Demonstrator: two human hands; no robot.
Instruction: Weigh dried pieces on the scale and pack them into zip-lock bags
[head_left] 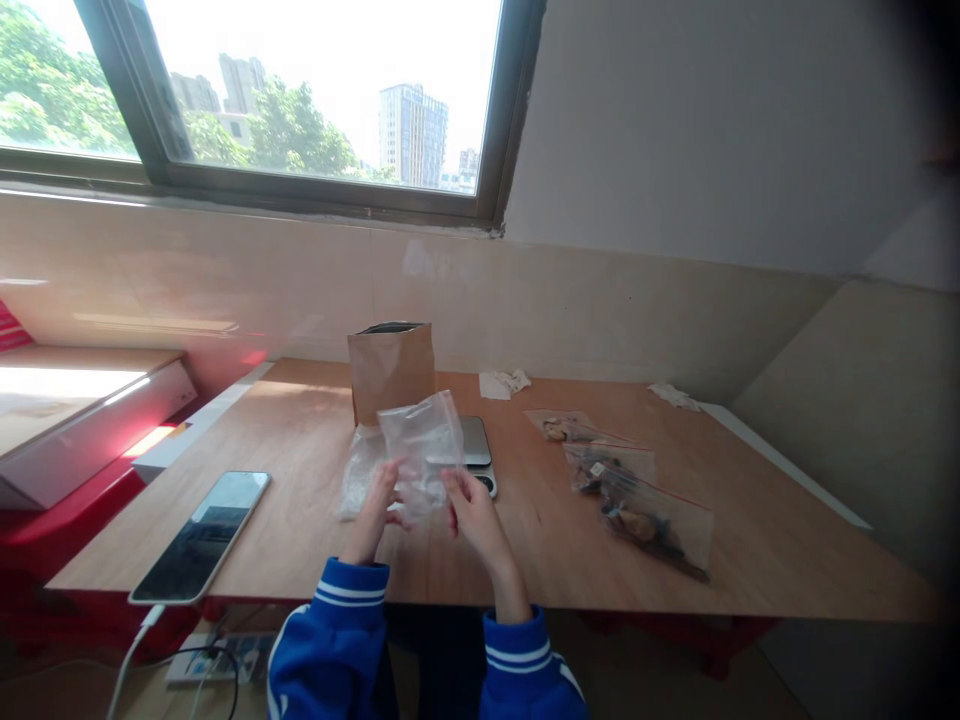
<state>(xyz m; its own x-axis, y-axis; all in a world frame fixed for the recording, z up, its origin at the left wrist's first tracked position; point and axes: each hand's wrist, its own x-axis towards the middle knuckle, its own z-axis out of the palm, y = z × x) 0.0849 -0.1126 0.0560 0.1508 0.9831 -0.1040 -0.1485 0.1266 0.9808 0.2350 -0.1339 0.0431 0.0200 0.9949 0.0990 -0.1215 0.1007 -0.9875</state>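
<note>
A clear zip bag (422, 428) is raised above the table in front of me. My right hand (471, 505) pinches its lower right edge between thumb and fingers. At the lower left side, my left hand (379, 508) has its fingers curled on the same bag; the exact grip is partly hidden. Under and left of it lies more clear plastic (360, 470), perhaps a pile of similar bags. A small digital scale (475, 440) with a silver plate sits behind the raised bag, which partly covers it. Just beyond stands a brown paper bag (391, 370), upright with its top open.
Several filled clear zip bags (645, 515) lie at the right of the wooden table (540, 560). A phone (206, 535) with a white cable (135, 655) rests at the left edge. Crumpled white paper (504, 384) lies at the back, near the wall.
</note>
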